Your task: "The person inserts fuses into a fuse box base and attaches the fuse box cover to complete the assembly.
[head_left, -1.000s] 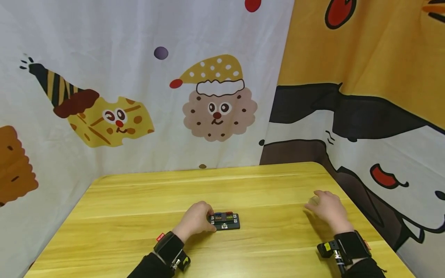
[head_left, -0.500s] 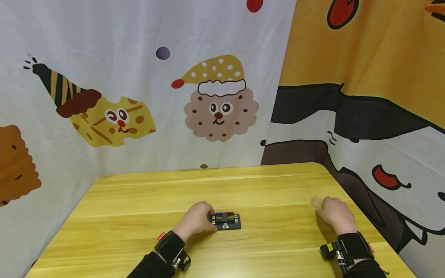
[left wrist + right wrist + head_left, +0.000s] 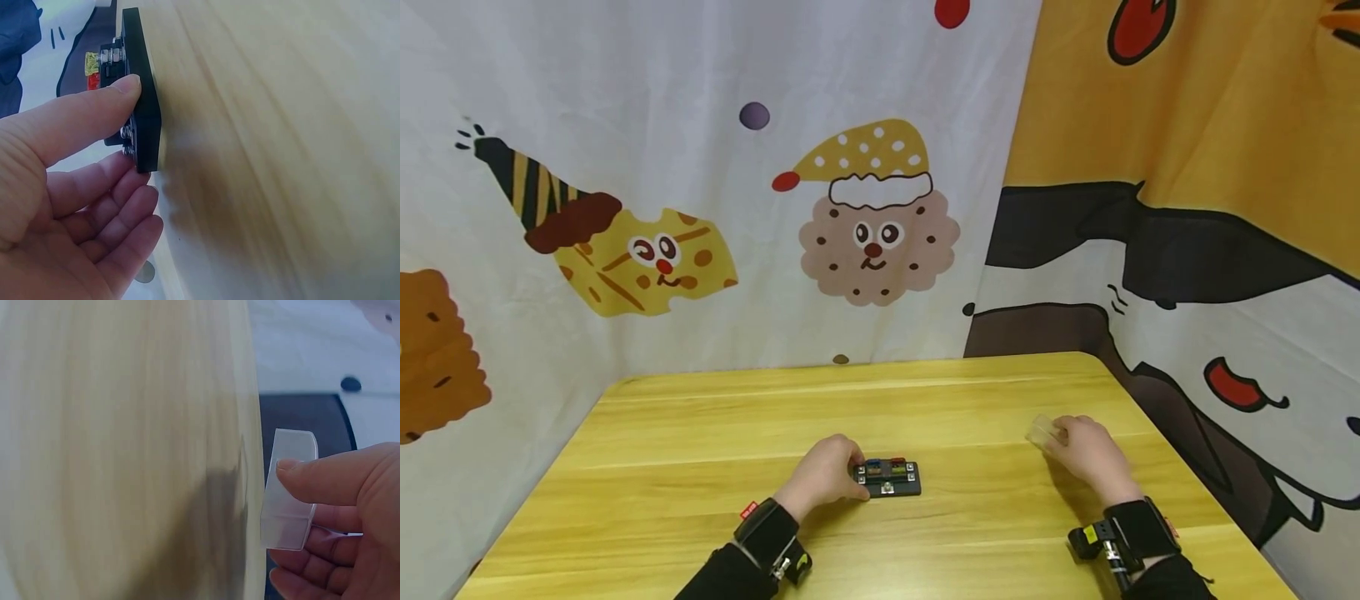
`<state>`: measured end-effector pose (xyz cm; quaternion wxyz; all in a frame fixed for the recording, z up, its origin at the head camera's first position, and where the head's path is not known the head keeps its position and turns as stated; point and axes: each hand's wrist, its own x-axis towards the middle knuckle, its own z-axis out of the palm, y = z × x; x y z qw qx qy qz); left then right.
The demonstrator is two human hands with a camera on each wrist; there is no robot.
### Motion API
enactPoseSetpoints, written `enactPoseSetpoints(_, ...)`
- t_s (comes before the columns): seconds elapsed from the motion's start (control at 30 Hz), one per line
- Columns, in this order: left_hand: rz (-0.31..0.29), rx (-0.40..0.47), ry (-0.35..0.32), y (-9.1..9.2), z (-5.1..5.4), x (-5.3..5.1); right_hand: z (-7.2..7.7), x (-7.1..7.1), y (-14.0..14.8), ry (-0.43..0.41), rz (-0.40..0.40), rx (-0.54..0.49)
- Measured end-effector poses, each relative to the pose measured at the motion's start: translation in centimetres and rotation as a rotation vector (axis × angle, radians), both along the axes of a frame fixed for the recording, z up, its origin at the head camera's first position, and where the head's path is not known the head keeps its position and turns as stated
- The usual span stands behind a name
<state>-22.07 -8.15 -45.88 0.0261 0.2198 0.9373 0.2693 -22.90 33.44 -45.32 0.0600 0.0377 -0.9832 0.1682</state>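
Note:
A black blade fuse block (image 3: 889, 479) lies on the wooden table in the head view. Coloured fuses and screw terminals show on its top. My left hand (image 3: 823, 472) holds its left end; in the left wrist view the thumb presses the side of the fuse block (image 3: 145, 112) and the fingertips meet its near end. Farther right, my right hand (image 3: 1092, 457) pinches a clear plastic cover (image 3: 1042, 432) just above the table. The right wrist view shows the thumb flat on the boxy cover (image 3: 286, 528), with fingers curled behind it. Cover and fuse block are well apart.
The yellow wood-grain table (image 3: 715, 433) reaches back to a cartoon-printed curtain (image 3: 700, 167). On each wrist sits a black strap with a small camera; the right wrist camera (image 3: 1090, 540) hangs close to the tabletop.
My right hand shifts slightly right, then back left with the clear cover, which now shows more plainly beyond the fingers. The left hand and fuse block stay in place.

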Motion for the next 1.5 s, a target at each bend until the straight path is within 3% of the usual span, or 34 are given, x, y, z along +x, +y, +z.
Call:
enactPoseSetpoints(0.3,-0.015,0.002,0.009,-0.1,-0.2,-0.1,0.4,-0.4,-5.6,0.076,0.148,-0.025)
enactPoseSetpoints(0.73,-0.022,0.01,0.014,-0.2,-0.3,-0.2,0.2,-1.0,-12.6,0.116,0.33,-0.106)
enactPoseSetpoints(1.0,-0.028,0.02,0.016,-0.2,-0.4,-0.3,0.9,-0.4,-16.4,0.116,0.462,-0.153)
enactPoseSetpoints(1.3,-0.034,0.021,0.023,-0.2,-0.5,-0.5,1.4,0.2,-18.9,0.114,0.622,-0.085)
enactPoseSetpoints(1.5,-0.039,0.029,0.022,-0.2,-0.5,-0.4,1.0,0.4,-19.6,0.122,0.652,-0.026)
